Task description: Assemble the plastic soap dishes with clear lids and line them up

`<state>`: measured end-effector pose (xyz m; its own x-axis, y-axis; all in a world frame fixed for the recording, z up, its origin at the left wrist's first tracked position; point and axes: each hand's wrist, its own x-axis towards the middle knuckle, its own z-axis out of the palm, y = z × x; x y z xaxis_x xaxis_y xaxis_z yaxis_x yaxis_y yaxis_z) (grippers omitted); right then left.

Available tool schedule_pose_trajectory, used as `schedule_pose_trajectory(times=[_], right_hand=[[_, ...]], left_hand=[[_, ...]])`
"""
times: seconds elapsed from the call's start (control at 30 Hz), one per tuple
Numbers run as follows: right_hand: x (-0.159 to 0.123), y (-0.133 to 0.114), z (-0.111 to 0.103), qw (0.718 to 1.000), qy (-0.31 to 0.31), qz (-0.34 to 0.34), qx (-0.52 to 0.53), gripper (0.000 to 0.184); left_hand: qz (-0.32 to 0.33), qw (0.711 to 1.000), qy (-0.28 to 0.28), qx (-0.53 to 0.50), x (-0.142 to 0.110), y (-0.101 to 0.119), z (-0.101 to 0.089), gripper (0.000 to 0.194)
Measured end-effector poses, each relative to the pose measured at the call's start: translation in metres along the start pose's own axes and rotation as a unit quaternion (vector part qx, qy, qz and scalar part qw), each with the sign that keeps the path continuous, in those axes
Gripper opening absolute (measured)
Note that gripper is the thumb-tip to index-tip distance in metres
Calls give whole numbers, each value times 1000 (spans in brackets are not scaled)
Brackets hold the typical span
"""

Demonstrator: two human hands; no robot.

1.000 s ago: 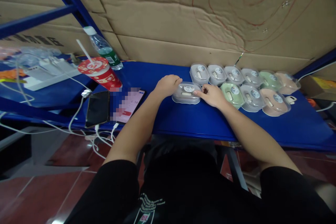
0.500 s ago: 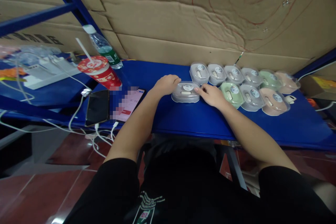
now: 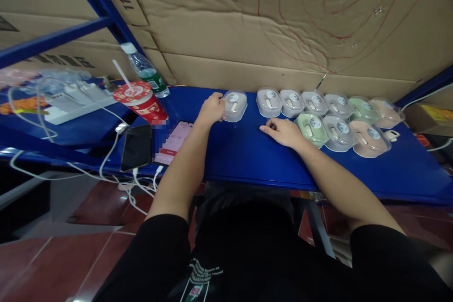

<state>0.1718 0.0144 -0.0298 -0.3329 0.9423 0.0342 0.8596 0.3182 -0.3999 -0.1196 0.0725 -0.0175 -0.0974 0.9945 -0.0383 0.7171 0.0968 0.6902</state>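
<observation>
My left hand (image 3: 213, 109) grips the left side of a grey lidded food container (image 3: 235, 107), which has a clear top, a round sticker and a pale latch. The fingertips bend over its edge; some are hidden behind it. Over the blue table, my right hand (image 3: 282, 132) holds nothing, its thumb stretched to the left and its other fingers loosely curled. Just right of that hand sits a green container (image 3: 312, 130), with a grey one (image 3: 340, 133) and a pinkish one (image 3: 370, 138) beside it. Several more stand in a row behind, the leftmost grey (image 3: 269, 102).
On the left stand a red paper cup (image 3: 143, 104) with a straw and a water bottle (image 3: 150, 75). Two phones, one dark (image 3: 136, 147) and one lit (image 3: 175, 141), lie before them with charging cables attached. A cardboard wall (image 3: 226, 23) rises behind the table.
The grey container has moved back and left and turned, with my left hand on it. My right hand has let go of it and stays near the green container.
</observation>
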Motion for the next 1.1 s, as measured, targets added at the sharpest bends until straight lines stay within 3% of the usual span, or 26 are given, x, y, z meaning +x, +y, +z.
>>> schedule_pose_trajectory(times=[0.07, 0.17, 0.33, 0.53, 0.67, 0.77, 0.9, 1.1], right_hand=[[0, 0, -1, 1000, -4, -5, -2, 44], [0, 1, -1, 1000, -6, -13, -10, 41], [1, 2, 1, 1000, -9, -15, -25, 41], [1, 4, 2, 999, -18, -20, -42, 43], [1, 4, 3, 998, -20, -26, -46, 41], [1, 4, 2, 998, -25, -27, -47, 41], [0, 4, 1, 999, -25, -24, -40, 40], [0, 4, 1, 999, -28, -23, -36, 40]], left_hand=[[19, 995, -41, -87, 0, 6, 14, 52], [64, 988, -65, -124, -2, 12, 35, 57], [101, 991, -34, -82, 3, 8, 54, 73], [148, 986, 80, 11, 10, -3, 58, 75], [165, 982, 72, 57, 14, -8, 58, 88], [174, 980, 61, 69, 17, -9, 58, 84], [194, 980, 47, 27, 18, -9, 57, 75], [215, 976, 35, -14, 20, -10, 54, 82]])
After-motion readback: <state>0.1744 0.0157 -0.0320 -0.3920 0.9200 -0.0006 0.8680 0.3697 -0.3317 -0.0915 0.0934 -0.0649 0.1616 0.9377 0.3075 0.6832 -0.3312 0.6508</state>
